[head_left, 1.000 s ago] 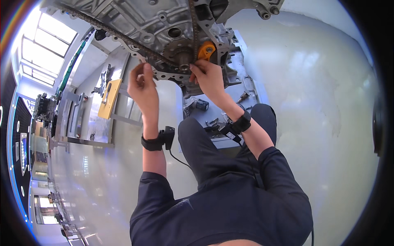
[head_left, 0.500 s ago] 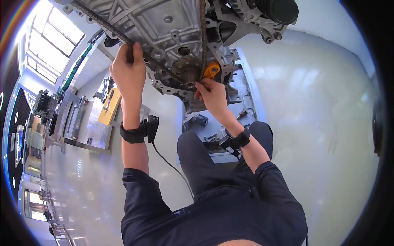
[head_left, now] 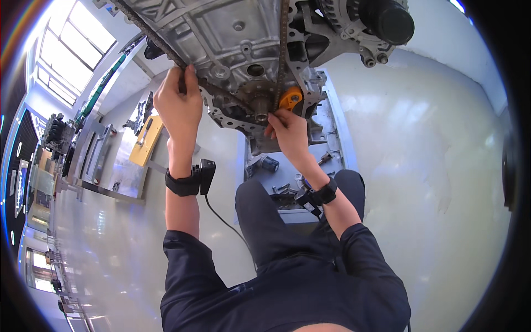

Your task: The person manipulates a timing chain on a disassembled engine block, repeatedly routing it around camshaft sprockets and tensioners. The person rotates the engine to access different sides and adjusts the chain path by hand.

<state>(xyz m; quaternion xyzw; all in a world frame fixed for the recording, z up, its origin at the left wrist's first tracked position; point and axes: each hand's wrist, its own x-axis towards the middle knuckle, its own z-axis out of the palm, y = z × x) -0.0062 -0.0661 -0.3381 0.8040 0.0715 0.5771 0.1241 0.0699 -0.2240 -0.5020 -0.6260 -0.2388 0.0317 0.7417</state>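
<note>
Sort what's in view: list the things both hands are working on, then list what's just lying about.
In hand:
left hand gripping the chain
right hand at the chain by the small sprocket
engine block
orange guide piece

Lying about:
yellow board
loose metal parts on the grey stand base

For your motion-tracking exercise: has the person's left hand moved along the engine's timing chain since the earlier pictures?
Yes. The left hand has slid up and outward along the chain, away from the crank sprocket, where the right hand stays.
</note>
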